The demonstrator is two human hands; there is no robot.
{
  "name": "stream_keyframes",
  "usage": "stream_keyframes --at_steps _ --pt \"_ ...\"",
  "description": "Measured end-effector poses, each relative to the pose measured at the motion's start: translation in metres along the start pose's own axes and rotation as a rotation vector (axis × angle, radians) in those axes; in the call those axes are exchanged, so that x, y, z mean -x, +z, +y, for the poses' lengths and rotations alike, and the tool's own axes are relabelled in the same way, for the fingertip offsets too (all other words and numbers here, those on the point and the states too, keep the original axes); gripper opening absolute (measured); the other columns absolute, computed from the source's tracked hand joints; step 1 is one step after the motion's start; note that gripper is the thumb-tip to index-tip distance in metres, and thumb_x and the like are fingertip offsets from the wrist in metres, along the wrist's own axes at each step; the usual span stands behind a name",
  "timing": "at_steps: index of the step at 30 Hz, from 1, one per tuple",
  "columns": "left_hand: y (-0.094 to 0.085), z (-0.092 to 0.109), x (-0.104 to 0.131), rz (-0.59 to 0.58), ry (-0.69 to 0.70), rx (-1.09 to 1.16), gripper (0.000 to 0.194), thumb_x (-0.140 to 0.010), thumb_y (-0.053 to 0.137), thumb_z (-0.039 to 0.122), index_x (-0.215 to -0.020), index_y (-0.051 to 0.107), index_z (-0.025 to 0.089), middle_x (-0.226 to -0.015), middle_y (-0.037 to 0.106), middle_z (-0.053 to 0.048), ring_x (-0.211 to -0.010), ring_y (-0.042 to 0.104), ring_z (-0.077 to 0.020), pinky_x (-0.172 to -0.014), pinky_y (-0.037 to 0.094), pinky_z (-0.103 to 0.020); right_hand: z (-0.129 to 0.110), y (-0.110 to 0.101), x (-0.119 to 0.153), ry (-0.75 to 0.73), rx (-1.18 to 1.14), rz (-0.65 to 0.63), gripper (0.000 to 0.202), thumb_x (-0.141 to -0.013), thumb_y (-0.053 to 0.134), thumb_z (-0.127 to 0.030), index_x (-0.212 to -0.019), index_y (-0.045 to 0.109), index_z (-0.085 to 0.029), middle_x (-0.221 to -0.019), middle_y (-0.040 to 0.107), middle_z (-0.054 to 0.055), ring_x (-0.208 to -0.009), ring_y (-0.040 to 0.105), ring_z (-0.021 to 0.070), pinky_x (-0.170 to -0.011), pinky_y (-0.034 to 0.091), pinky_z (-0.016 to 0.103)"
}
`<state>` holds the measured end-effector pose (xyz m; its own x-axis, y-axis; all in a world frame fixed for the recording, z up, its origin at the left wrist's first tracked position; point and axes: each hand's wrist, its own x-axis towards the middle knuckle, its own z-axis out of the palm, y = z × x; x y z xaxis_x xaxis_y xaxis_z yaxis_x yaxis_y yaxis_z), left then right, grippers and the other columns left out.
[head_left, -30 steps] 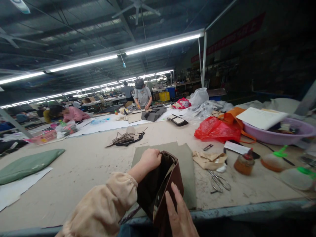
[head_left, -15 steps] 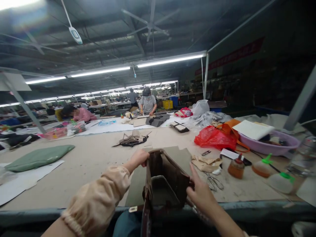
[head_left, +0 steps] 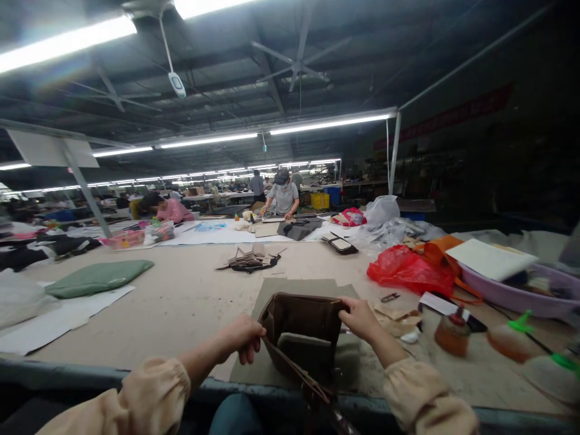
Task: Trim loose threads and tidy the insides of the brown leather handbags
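Note:
A dark brown bag [head_left: 312, 314] stands with its mouth open toward me at the table's front edge, over a grey-green sheet [head_left: 290, 287]. My left hand [head_left: 247, 338] pinches the left corner of its rim. At the right top corner, my right hand [head_left: 361, 317] grips the rim between thumb and fingers. A paler panel [head_left: 303, 345] shows inside the bag. Brown edges and a strap-like part hang from the bag toward my lap, partly lost in shadow.
Right of the bag lie tan scraps [head_left: 396, 319], a glue bottle [head_left: 453, 332], a red plastic bag [head_left: 410, 270] and a purple basin [head_left: 521, 289]. A green folded piece [head_left: 99, 278] lies left. Dark strips [head_left: 254, 260] lie beyond; a person [head_left: 283, 196] works across the table.
The bag has turned so its opening runs more sideways. My left hand has moved down and toward me, my right hand up to the top corner. The view has shifted left.

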<state>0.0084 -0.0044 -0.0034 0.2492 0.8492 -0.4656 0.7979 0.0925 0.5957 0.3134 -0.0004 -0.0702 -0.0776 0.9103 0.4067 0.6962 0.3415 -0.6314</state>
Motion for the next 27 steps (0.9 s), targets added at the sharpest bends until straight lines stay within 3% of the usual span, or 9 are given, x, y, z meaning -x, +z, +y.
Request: stream_keyframes --at_steps 3,5,7,9,11,14,18,21,27 --pt "-0.019 0.016 0.0 0.254 0.046 -0.383 0.033 -0.07 0.051 0.046 -0.059 0.056 0.015 -0.051 0.056 -0.003 -0.049 0.054 -0.0157 -0.051 0.041 -0.026 0.011 0.014 0.0 -0.009 -0.079 -0.013 0.045 -0.064 0.039 -0.008 -0.101 0.064 -0.017 -0.088 0.069 0.003 -0.082 0.062 0.0176 -0.075 0.048 0.03" --pt "-0.024 0.033 -0.002 0.421 0.229 -0.575 0.022 -0.065 0.062 0.039 -0.074 0.063 0.019 -0.069 0.062 -0.002 -0.068 0.058 -0.018 -0.063 0.043 -0.028 0.016 0.017 0.0 -0.037 -0.135 -0.024 0.051 -0.062 0.041 -0.007 -0.108 0.062 -0.017 -0.1 0.067 0.004 -0.092 0.06 0.0181 -0.083 0.046 0.031" --pt "-0.02 0.051 -0.009 0.438 0.469 -0.621 0.028 -0.065 0.065 0.032 -0.092 0.064 0.024 -0.092 0.061 -0.003 -0.085 0.056 -0.0188 -0.075 0.043 -0.029 0.019 0.017 0.0 -0.098 -0.189 -0.036 0.052 -0.064 0.045 -0.008 -0.114 0.059 -0.018 -0.11 0.064 0.006 -0.101 0.057 0.0195 -0.091 0.041 0.035" --pt "-0.01 0.066 -0.021 0.382 0.678 -0.607 0.034 -0.068 0.066 0.031 -0.102 0.063 0.026 -0.111 0.053 -0.005 -0.099 0.052 -0.02 -0.087 0.04 -0.031 0.021 0.015 -0.002 -0.158 -0.228 -0.054 0.048 -0.071 0.052 -0.015 -0.118 0.056 -0.019 -0.114 0.061 0.007 -0.104 0.055 0.0213 -0.099 0.033 0.043" --pt "0.001 0.076 -0.036 0.335 0.781 -0.603 0.033 -0.07 0.066 0.034 -0.101 0.063 0.025 -0.118 0.048 -0.006 -0.106 0.048 -0.022 -0.092 0.038 -0.034 0.022 0.012 -0.006 -0.167 -0.247 -0.081 0.04 -0.076 0.057 -0.025 -0.116 0.057 -0.023 -0.112 0.063 0.006 -0.102 0.056 0.0219 -0.103 0.023 0.05" --pt "0.009 0.08 -0.059 0.268 0.794 -0.601 0.03 -0.069 0.067 0.039 -0.093 0.065 0.022 -0.112 0.05 -0.006 -0.103 0.049 -0.0219 -0.089 0.04 -0.033 0.023 0.012 -0.012 -0.138 -0.254 -0.1 0.026 -0.079 0.058 -0.033 -0.104 0.064 -0.026 -0.102 0.067 0.004 -0.095 0.059 0.0211 -0.103 0.016 0.057" --pt "0.007 0.075 -0.074 0.184 0.773 -0.58 0.02 -0.073 0.063 0.038 -0.081 0.065 0.02 -0.102 0.055 -0.004 -0.092 0.053 -0.0167 -0.082 0.043 -0.026 0.024 0.016 -0.019 -0.153 -0.241 -0.069 0.022 -0.079 0.059 -0.036 -0.097 0.067 -0.026 -0.093 0.069 0.004 -0.09 0.06 0.0205 -0.101 0.013 0.059" --pt "0.006 0.068 -0.079 0.197 0.737 -0.528 0.018 -0.08 0.056 0.034 -0.073 0.063 0.018 -0.093 0.059 -0.003 -0.083 0.055 -0.0133 -0.077 0.043 -0.022 0.023 0.019 -0.02 -0.171 -0.244 -0.053 0.019 -0.08 0.058 -0.036 -0.095 0.067 -0.027 -0.089 0.069 0.003 -0.085 0.061 0.0186 -0.101 0.014 0.058" --pt "0.01 0.064 -0.085 0.244 0.71 -0.515 0.018 -0.084 0.049 0.027 -0.076 0.062 0.016 -0.078 0.06 -0.003 -0.073 0.055 -0.0123 -0.069 0.042 -0.022 0.02 0.025 -0.018 -0.185 -0.227 0.013 0.013 -0.082 0.057 -0.032 -0.087 0.067 -0.026 -0.081 0.069 -0.002 -0.077 0.062 0.0136 -0.103 0.022 0.05"
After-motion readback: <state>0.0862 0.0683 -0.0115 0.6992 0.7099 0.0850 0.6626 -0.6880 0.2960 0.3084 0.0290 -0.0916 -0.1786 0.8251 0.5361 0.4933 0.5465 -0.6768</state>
